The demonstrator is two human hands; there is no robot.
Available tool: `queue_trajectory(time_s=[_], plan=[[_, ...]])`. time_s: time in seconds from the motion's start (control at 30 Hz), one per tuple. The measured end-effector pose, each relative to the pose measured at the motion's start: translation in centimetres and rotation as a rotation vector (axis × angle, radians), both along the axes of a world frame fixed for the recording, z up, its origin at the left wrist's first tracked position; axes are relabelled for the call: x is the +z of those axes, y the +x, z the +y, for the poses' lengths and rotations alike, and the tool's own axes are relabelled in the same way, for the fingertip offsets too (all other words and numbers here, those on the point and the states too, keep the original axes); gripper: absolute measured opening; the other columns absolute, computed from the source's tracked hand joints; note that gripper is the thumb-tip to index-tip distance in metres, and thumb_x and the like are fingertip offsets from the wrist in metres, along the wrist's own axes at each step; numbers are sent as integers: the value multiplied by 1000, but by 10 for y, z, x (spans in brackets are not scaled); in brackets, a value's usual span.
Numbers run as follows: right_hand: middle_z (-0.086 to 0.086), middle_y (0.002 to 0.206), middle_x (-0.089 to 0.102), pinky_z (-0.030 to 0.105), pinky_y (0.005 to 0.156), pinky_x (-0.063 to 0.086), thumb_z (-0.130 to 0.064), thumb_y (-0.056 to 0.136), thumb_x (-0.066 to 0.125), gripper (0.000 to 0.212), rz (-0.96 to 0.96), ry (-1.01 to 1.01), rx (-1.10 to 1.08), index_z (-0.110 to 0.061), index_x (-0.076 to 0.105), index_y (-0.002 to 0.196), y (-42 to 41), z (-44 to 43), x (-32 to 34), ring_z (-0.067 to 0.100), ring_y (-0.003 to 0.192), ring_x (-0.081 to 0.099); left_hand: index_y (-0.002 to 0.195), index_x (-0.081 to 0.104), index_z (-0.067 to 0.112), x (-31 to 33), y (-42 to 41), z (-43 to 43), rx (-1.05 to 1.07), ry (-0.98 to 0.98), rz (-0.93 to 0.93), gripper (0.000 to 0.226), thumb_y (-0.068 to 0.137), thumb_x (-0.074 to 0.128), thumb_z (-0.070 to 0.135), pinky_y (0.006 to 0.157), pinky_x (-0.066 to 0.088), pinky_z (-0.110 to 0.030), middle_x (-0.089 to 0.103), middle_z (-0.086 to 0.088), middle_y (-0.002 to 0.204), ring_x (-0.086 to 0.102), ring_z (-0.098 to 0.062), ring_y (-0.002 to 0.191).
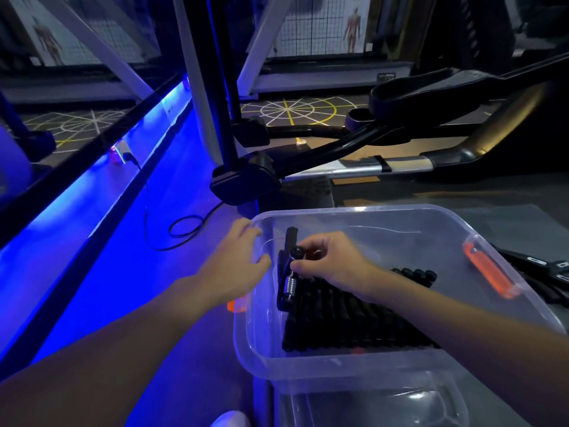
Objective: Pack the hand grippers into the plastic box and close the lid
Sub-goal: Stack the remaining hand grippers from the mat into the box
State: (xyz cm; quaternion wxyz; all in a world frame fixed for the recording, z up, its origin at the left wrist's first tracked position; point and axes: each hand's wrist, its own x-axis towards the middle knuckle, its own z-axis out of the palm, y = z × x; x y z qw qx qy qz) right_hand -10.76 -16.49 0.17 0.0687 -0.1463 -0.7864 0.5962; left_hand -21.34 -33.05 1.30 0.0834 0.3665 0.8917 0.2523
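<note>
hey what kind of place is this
Most likely a gym: a cardio machine's foot pedal, muscle anatomy posters on the back wall, and a yellow-and-white wheel marked on the floor.

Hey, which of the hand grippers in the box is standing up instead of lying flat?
The hand gripper by the box's left wall, its steel spring showing; the others lie flat in a row.
</note>
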Motion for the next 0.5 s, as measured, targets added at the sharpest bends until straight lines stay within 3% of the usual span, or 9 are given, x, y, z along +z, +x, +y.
queue_trajectory(time_s=[0.13,0.23,0.33,0.5], plan=[[20,86,71,37,73,52,-6,79,77,12,-29,80,44,-10,75,91,-5,-7,-6,15,69,59,148,28,10,-7,3,0,-14,76,28,56,97,48,21,101,18,-12,23,1,154,30,-14,138],[9,78,73,29,68,52,-8,80,77,12,-51,108,74,-9,75,92,-8,-12,-8,8,65,59,150,25,13,-7,4,0,3,77,16,57,98,46,22,95,17,-9,18,6,156,28,-10,137],[-8,64,65,18,56,45,-8,79,78,9,-47,122,68,-7,72,86,-9,-17,-9,2,54,56,147,29,12,-9,2,0,-4,73,23,53,98,44,21,93,21,-12,18,7,156,32,-11,134],[4,64,61,25,53,42,-11,76,81,20,53,116,-41,-6,62,77,-11,-14,-5,11,54,51,137,47,17,-3,2,1,-15,115,-5,39,98,46,26,98,22,-16,22,4,155,30,-11,138]])
